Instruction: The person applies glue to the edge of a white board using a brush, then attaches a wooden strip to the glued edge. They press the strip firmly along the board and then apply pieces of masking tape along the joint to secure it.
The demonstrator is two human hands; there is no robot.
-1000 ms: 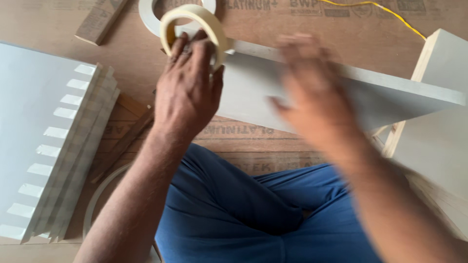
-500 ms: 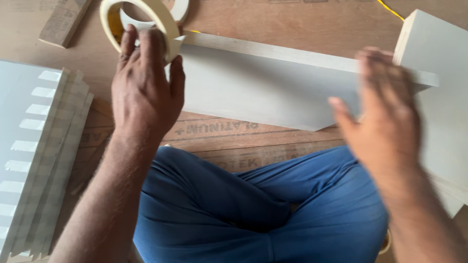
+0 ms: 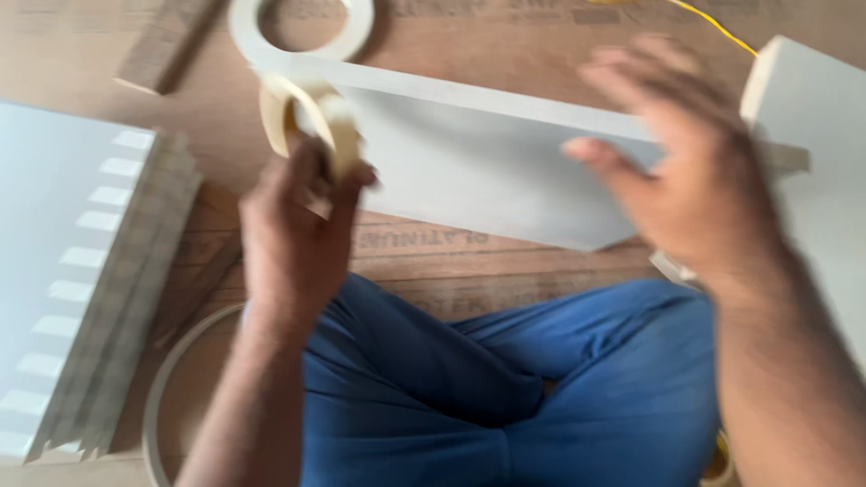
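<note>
My left hand grips a cream roll of masking tape and holds it tilted above the left end of a long pale grey board. That board lies across the floor in front of my crossed legs in blue trousers. My right hand hovers blurred over the board's right end, fingers spread, with nothing in it.
A second white tape roll lies flat beyond the board. A stack of grey laminate sheets sits at the left, a white panel at the right. A wooden offcut, a yellow cord and a thin ring lie on the brown floor.
My left hand has drawn the tape roll nearer to me and tipped it on edge. My right hand has swung up over the board's right end. The view has shifted.
</note>
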